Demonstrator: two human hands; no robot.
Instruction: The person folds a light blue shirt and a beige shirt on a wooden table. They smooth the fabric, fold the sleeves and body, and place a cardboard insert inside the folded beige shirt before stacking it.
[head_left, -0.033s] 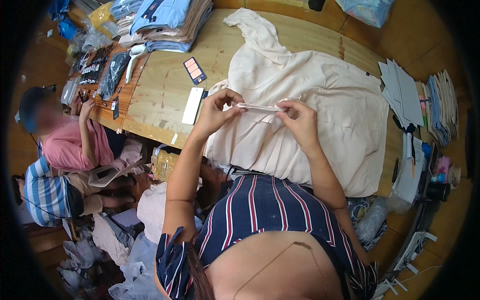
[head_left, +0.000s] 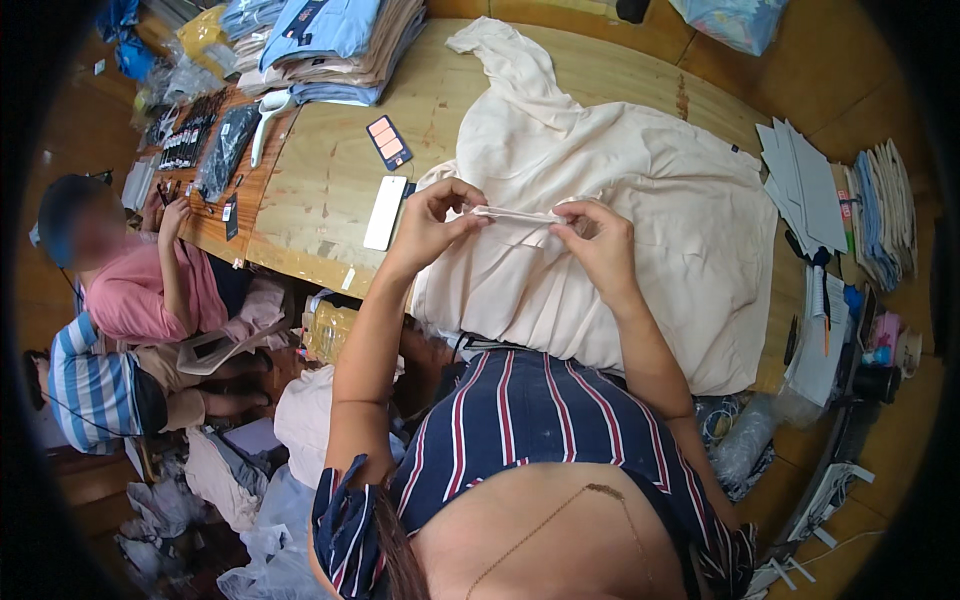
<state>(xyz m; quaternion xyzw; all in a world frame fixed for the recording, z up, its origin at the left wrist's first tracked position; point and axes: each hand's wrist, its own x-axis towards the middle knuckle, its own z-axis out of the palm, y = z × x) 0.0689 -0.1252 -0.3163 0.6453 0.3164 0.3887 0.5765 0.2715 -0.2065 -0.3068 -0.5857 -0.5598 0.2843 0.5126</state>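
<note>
A cream long-sleeved garment [head_left: 640, 200] lies spread and wrinkled over the wooden table [head_left: 340, 130], one sleeve stretched toward the far side. Between thumb and fingers, my left hand [head_left: 440, 220] pinches one end of a narrow folded edge of it. My right hand [head_left: 600, 240] pinches the other end, so the edge is drawn straight, raised a little above the rest of the cloth. Whether this edge is a cuff or another part, I cannot tell. Just left of my left hand lies a white phone-shaped slab [head_left: 385, 212], with a dark card with pale labels [head_left: 388, 142] beyond it.
Folded shirts [head_left: 335, 45] are stacked at the far left, near a white handheld steamer-like tool [head_left: 268, 125]. White cards [head_left: 800, 185] and folded garments [head_left: 885, 210] lie to the right. A person in pink [head_left: 140, 290] sits at the left, another in blue-white stripes [head_left: 95, 385] nearby. Plastic bags [head_left: 275, 540] lie below.
</note>
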